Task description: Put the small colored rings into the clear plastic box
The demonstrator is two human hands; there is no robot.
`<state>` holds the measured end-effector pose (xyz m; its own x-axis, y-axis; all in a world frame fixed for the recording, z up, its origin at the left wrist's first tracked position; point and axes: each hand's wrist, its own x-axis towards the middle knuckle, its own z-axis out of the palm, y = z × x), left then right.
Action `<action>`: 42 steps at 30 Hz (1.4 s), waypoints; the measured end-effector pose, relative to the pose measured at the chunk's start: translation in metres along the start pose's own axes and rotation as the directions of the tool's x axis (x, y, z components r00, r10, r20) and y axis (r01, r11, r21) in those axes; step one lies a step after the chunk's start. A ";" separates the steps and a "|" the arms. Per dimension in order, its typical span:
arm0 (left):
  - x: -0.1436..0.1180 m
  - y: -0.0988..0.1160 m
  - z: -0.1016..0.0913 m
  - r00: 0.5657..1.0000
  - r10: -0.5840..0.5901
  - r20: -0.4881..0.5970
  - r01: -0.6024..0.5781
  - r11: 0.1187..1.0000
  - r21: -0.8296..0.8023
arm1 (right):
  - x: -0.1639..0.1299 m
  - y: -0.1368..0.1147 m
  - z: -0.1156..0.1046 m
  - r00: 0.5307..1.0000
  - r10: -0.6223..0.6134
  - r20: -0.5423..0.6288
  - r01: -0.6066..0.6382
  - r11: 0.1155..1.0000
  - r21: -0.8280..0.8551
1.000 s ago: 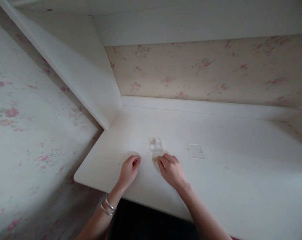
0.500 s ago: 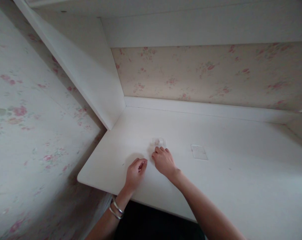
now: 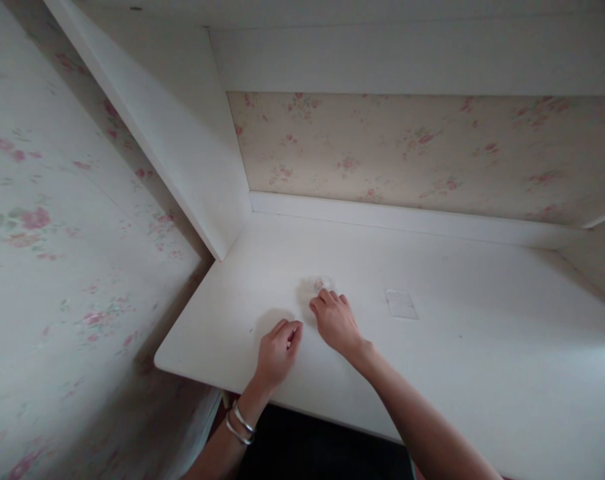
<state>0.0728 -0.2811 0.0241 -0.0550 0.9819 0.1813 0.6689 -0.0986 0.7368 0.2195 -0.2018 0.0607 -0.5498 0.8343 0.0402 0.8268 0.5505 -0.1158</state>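
My right hand [image 3: 336,320] is closed, with its fingers curled down at the near edge of a small clear plastic bag [image 3: 322,283]. Reddish-brown small contents show inside the bag, too small to name. Close by on the left, my left hand [image 3: 278,350] is closed, thumb against the bent fingers; whatever it may hold is hidden. Two silver bangles [image 3: 241,425] circle the left wrist. To the right of my hands, a flat clear square [image 3: 402,304], like a thin plastic sleeve or lid, lies on the white desk [image 3: 482,387].
A white side panel [image 3: 182,133] rises at the desk's left, and a shelf board [image 3: 382,57] crosses above the back. Floral wallpaper [image 3: 412,147] covers the wall behind. The desk's rounded front-left corner [image 3: 162,360] is near my left arm.
Both hands have shifted slightly to the right in the view. The bag beyond my right hand has moved a little with it and looks more tilted.
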 end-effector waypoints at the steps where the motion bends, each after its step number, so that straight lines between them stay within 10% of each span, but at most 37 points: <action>1: 0.000 0.000 0.000 1.000 0.012 0.017 -0.013 1.000 0.011 | 0.002 0.003 -0.001 0.999 0.033 -0.012 -0.033 0.999 0.002; 22: -0.001 0.000 0.001 0.975 0.144 0.172 -0.185 0.949 0.256 | 0.014 0.062 0.018 0.941 0.239 -0.239 -0.203 0.965 0.167; 42: 0.012 0.027 0.024 0.963 0.126 0.237 -0.226 0.858 0.462 | -0.021 0.075 0.014 0.997 0.076 -0.034 -0.068 0.980 0.186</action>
<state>0.1077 -0.2682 0.0309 0.2071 0.9718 0.1132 0.9285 -0.2317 0.2901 0.2909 -0.1782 0.0376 -0.4813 0.8741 0.0655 0.8257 0.4772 -0.3010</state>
